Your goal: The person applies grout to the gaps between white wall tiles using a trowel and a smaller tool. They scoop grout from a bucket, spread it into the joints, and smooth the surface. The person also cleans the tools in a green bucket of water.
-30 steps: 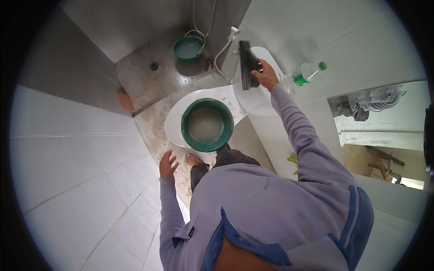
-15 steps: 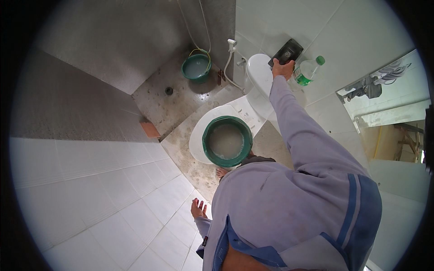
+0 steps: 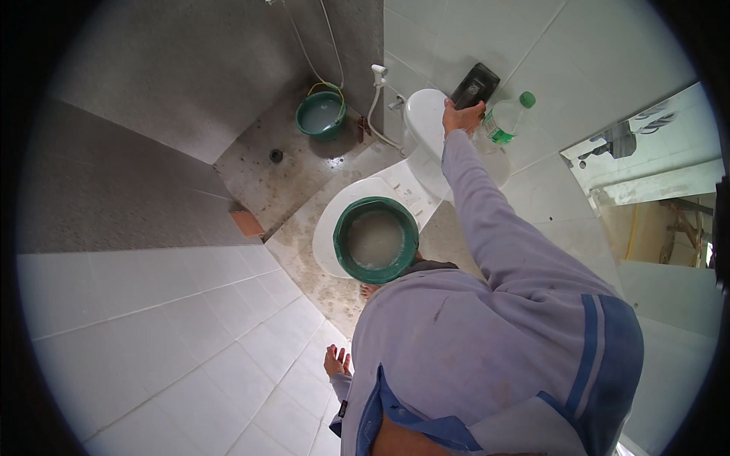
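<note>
On the right side of the toilet tank lid (image 3: 424, 120), my right hand (image 3: 461, 117) grips the near end of a dark rectangular container (image 3: 476, 85). Its exact kind I cannot make out. A clear plastic bottle with a green cap and green label (image 3: 506, 121) stands just right of that hand. Low on the left, beside my body, my left hand (image 3: 335, 360) hangs with its fingers apart and nothing in it. A green basin of cloudy water (image 3: 414, 251) sits over the toilet bowl (image 3: 325, 235), right in front of my body.
A second green bucket with a yellow handle (image 3: 321, 134) holds cloudy water in the far corner. Beside the tank hangs a white bidet sprayer with a hose (image 3: 379, 74). An orange tile piece (image 3: 247, 223) lies by the left wall. A mirror (image 3: 654, 152) is at right.
The view has shifted slightly, so the surroundings sit a little further left. My right hand stays at the dark container. My left hand still hangs low with its fingers apart.
</note>
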`<action>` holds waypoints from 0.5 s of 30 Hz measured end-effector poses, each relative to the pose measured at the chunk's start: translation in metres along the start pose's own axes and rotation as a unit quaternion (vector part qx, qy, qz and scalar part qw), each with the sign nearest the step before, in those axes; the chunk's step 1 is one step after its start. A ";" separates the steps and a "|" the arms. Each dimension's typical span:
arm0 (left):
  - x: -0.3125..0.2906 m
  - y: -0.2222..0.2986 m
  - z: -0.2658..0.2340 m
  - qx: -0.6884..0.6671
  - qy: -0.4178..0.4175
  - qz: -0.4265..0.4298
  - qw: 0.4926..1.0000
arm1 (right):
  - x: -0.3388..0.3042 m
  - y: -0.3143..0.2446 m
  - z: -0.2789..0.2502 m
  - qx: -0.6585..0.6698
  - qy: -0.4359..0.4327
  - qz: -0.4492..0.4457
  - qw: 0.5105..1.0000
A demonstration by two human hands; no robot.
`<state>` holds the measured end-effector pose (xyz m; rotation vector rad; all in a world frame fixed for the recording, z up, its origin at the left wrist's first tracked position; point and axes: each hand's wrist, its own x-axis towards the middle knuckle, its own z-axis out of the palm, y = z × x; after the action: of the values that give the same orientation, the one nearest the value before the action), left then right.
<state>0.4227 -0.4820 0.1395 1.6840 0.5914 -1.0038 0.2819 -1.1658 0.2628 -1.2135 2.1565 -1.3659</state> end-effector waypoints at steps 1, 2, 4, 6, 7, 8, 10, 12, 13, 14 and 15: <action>-0.003 0.001 0.008 -0.012 0.003 -0.009 1.000 | 0.003 0.002 0.000 0.003 -0.007 -0.005 1.000; -0.004 0.000 0.018 -0.012 0.001 -0.009 1.000 | 0.005 0.002 0.000 0.021 -0.020 -0.002 1.000; 0.002 -0.018 0.014 -0.035 0.012 -0.016 0.999 | -0.011 -0.005 0.003 0.055 -0.061 0.007 0.997; 0.022 -0.052 0.002 -0.049 0.007 -0.013 0.999 | -0.017 0.010 0.018 0.031 -0.063 -0.053 0.996; 0.015 -0.048 0.010 -0.062 0.002 -0.029 0.998 | -0.025 0.026 0.030 0.022 -0.076 -0.091 0.993; 0.017 -0.043 0.027 -0.067 -0.019 -0.044 0.997 | -0.006 0.050 0.029 0.034 -0.091 -0.154 0.983; -0.017 -0.024 0.033 -0.036 0.010 -0.029 0.999 | -0.049 0.050 0.011 0.125 -0.211 -0.121 0.962; -0.039 -0.020 0.012 0.015 0.067 -0.037 0.997 | -0.103 0.025 -0.035 0.197 -0.420 0.032 0.885; -0.055 -0.001 0.021 0.089 0.060 -0.027 0.994 | -0.107 0.000 -0.054 0.149 -0.557 0.070 0.814; -0.066 0.003 0.023 0.135 0.048 -0.012 0.990 | -0.111 -0.022 -0.068 0.158 -0.697 0.099 0.693; -0.080 0.014 0.030 0.132 0.014 -0.032 0.991 | -0.113 -0.050 -0.073 0.163 -0.798 0.097 0.572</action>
<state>0.3819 -0.5076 0.2114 1.9239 0.5510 -1.1457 0.3265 -1.0437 0.3228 -1.1219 0.5759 -0.0903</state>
